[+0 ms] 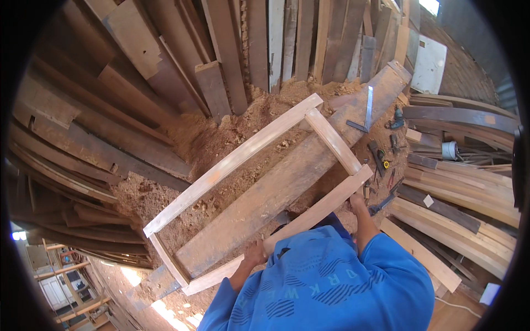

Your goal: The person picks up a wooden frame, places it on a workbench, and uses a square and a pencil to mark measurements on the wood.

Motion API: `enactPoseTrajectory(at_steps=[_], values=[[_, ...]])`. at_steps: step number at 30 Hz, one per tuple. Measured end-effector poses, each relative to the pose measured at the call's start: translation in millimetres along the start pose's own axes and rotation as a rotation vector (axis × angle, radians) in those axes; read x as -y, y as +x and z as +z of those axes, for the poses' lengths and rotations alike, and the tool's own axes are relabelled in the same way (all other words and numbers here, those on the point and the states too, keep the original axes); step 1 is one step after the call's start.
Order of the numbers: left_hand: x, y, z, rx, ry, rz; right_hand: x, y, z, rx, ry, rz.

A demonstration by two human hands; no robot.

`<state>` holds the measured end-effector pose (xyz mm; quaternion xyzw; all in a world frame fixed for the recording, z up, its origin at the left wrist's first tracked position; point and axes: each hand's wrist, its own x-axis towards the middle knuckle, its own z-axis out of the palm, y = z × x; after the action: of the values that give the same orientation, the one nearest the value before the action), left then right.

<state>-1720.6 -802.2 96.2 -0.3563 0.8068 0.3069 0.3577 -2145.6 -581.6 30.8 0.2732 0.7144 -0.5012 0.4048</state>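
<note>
As the frame point(232, 165) overlies the counter point(259, 201), my left hand point(255, 254) and right hand point(358, 203) clasp its near rail point(326, 206), presumably steadying it.

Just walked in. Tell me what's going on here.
A person in a blue top has both hands at the near rail of a rectangular wooden frame: the left hand partway along it, the right hand near its right end, fingers partly hidden. The frame sits over a long, worn plank, its long rails running roughly along it. A square lies on the plank's far end, beyond the frame, and hand tools lie to the right amid sawdust.
</note>
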Motion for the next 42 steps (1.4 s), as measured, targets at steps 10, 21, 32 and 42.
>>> enactPoseTrajectory(at_steps=[10,21,32,42], values=[[-80,88,-44,-0.012,-0.237,0.249,3,-20,9,0.103,-0.162,-0.028],[-343,180,-68,-0.189,-0.389,0.264,-49,51,-96,0.317,-0.488,-0.361],[-433,249,-49,-0.184,-0.692,0.031,-135,101,-363,-0.104,-0.551,-0.05],[-408,277,-48,-0.014,-0.878,0.262,-147,88,-309,-0.109,0.112,0.148]])
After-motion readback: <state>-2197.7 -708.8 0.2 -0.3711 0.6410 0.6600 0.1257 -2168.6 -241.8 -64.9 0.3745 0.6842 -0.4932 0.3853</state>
